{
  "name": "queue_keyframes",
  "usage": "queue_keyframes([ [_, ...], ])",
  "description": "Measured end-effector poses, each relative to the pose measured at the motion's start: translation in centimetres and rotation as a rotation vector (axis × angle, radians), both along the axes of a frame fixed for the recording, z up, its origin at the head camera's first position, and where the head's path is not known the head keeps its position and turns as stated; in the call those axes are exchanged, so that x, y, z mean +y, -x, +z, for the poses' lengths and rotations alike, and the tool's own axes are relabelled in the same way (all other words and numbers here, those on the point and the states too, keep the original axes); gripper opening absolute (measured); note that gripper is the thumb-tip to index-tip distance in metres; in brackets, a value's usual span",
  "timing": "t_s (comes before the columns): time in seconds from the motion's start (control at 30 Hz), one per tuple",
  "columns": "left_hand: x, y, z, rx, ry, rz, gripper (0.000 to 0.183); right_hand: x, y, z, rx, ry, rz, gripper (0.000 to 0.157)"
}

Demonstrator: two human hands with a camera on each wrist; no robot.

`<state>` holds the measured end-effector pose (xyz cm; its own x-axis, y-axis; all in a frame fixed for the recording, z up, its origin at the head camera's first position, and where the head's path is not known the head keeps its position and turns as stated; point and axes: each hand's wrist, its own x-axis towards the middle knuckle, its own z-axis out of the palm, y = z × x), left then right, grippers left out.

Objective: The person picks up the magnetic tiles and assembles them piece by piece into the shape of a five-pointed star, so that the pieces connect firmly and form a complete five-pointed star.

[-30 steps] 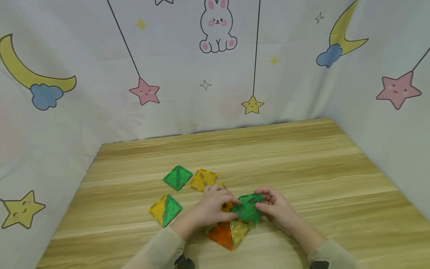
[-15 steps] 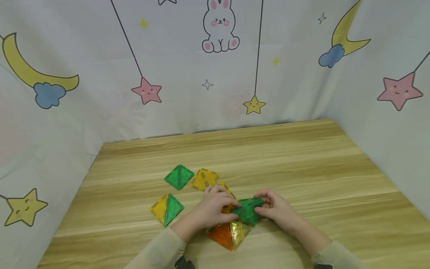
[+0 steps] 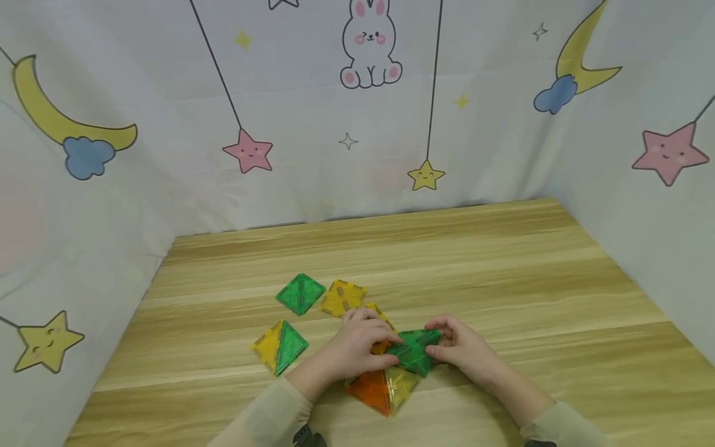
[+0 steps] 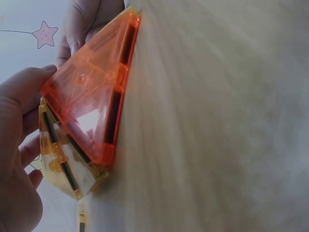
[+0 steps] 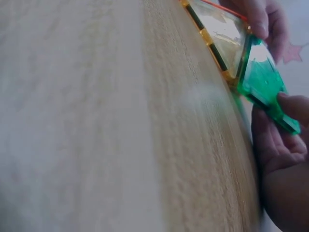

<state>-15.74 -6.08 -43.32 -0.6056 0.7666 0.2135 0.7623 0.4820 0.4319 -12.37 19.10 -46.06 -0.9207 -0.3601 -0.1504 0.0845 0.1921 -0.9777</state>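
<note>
My right hand pinches the right corner of green triangular magnetic tiles, thumb in front and fingers behind. My left hand reaches over a small raised build, its thumb and index finger gripping at the left end of the green tiles. An orange tile and a pale yellow tile form the near side of that build, leaning together. In the left wrist view the left thumb lies at a corner of the orange tile. The right wrist view shows the green tile edge to edge with the pale yellow one.
Flat on the wooden table lie a green pair of tiles, a yellow pair and a yellow-green pair, all left of or behind the build. A printed cloth hangs around the table.
The green tiles have tipped down against the build, and the right hand has lowered slightly with them. The left hand has stayed in place. The whole head view has shifted a little.
</note>
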Motion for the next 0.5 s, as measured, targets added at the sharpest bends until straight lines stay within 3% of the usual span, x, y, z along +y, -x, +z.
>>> queue_keyframes([
  [0.23, -0.3, 0.3, -0.3, -0.013, -0.035, 0.012, 0.027, 0.3, 0.4, -0.2, 0.025, -0.003, 0.011, 0.048],
  [0.5, -2.7, 1.6, 0.1, -0.073, -0.196, 0.102, 0.040, 2.0, 2.5, 1.4, 0.207, -0.180, 0.011, 0.048],
])
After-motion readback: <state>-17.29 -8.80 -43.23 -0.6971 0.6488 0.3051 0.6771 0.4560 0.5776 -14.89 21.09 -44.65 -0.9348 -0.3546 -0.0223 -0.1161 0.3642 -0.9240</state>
